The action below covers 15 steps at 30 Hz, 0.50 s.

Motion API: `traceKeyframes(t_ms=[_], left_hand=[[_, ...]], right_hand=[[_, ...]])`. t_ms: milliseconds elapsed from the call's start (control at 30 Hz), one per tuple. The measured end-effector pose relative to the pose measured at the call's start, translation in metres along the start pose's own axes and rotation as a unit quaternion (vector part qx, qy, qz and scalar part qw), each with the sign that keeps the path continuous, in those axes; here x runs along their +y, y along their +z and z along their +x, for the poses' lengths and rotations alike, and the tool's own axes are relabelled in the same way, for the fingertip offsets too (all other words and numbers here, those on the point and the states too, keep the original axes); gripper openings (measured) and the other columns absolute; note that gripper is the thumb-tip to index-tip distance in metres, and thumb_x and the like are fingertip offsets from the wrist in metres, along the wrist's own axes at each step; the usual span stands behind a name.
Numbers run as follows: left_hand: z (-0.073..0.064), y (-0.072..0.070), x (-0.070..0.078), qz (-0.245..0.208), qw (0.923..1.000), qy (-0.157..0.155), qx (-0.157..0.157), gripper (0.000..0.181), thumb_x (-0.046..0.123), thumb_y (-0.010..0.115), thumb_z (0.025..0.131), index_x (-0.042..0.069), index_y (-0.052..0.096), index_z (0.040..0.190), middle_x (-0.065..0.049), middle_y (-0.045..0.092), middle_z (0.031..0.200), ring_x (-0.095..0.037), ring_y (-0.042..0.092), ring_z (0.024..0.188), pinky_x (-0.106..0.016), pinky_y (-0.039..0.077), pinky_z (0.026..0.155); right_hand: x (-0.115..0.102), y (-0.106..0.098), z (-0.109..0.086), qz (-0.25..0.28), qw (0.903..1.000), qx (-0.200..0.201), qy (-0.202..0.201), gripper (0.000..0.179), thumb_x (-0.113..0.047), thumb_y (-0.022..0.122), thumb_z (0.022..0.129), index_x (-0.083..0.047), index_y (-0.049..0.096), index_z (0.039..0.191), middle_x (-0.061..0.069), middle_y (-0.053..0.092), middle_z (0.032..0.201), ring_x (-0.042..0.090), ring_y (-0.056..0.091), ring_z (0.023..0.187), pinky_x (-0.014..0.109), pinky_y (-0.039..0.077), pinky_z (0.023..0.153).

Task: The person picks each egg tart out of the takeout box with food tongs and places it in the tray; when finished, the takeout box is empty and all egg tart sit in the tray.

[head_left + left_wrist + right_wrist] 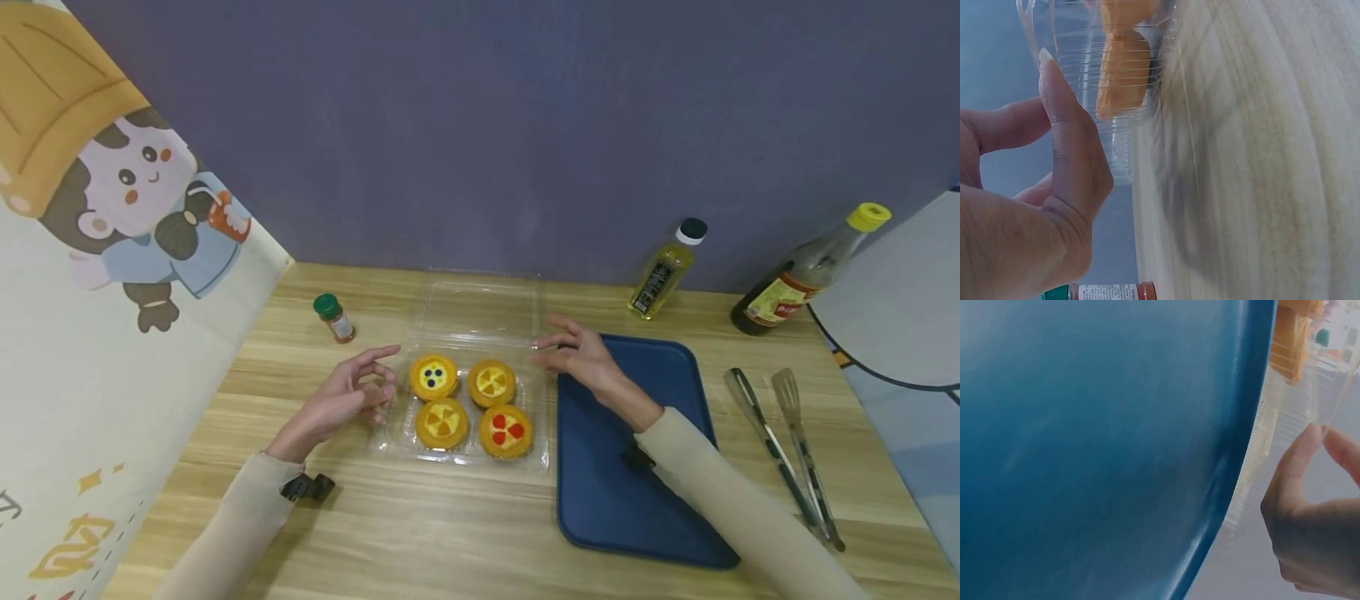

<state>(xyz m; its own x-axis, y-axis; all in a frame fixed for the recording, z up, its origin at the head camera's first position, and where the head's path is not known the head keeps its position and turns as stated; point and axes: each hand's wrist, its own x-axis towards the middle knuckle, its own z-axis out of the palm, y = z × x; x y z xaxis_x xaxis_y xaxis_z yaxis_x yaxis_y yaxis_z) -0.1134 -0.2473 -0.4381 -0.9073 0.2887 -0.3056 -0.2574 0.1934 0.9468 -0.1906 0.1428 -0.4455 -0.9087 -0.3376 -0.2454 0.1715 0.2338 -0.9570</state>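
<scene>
A clear plastic clamshell container (468, 457) lies on the table with its lid (480, 308) folded back. Four-sided and shallow, it holds several egg tarts, including one with blue dots (433, 377) and one with red pieces (506, 431). My left hand (348, 396) is at its left side, fingers loosely bent; in the left wrist view a fingertip (1047, 75) reaches the container's rim. On the opposite side, my right hand (581, 358) pinches the clear plastic edge between thumb and finger (1300, 456), close to the hinge.
A blue tray (630, 517) lies under my right forearm. Behind it stand an oil bottle (663, 271) and a dark sauce bottle (802, 279). Tongs (772, 442) and a slotted turner (802, 442) lie at the right. A green-capped spice jar (334, 318) stands beyond my left hand.
</scene>
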Motion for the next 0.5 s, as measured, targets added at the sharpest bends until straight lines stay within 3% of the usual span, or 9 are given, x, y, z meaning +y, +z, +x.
traceKeyframes(t_ms=[200, 500], left_hand=[[0.000, 0.001, -0.001, 0.001, 1.0000, 0.002, 0.002, 0.076, -0.008, 0.054, 0.095, 0.008, 0.026, 0.165, -0.021, 0.050, 0.126, -0.013, 0.062, 0.078, -0.025, 0.061, 0.061], [0.001, 0.001, -0.001, -0.002, 1.0000, 0.005, 0.004, 0.074, -0.005, 0.057, 0.098, 0.008, 0.027, 0.164, -0.020, 0.050, 0.124, -0.013, 0.064, 0.077, -0.025, 0.061, 0.061]], right_hand=[[0.000, -0.008, -0.012, -0.009, 0.9998, -0.005, -0.016, 0.081, -0.012, 0.076, 0.095, -0.009, 0.031, 0.163, 0.023, 0.066, 0.131, 0.014, 0.074, 0.092, 0.043, 0.066, 0.088], [-0.001, -0.041, -0.045, -0.062, 0.9974, 0.019, -0.030, 0.074, -0.016, 0.075, 0.096, -0.005, 0.037, 0.159, 0.030, 0.062, 0.134, 0.008, 0.073, 0.092, 0.040, 0.066, 0.084]])
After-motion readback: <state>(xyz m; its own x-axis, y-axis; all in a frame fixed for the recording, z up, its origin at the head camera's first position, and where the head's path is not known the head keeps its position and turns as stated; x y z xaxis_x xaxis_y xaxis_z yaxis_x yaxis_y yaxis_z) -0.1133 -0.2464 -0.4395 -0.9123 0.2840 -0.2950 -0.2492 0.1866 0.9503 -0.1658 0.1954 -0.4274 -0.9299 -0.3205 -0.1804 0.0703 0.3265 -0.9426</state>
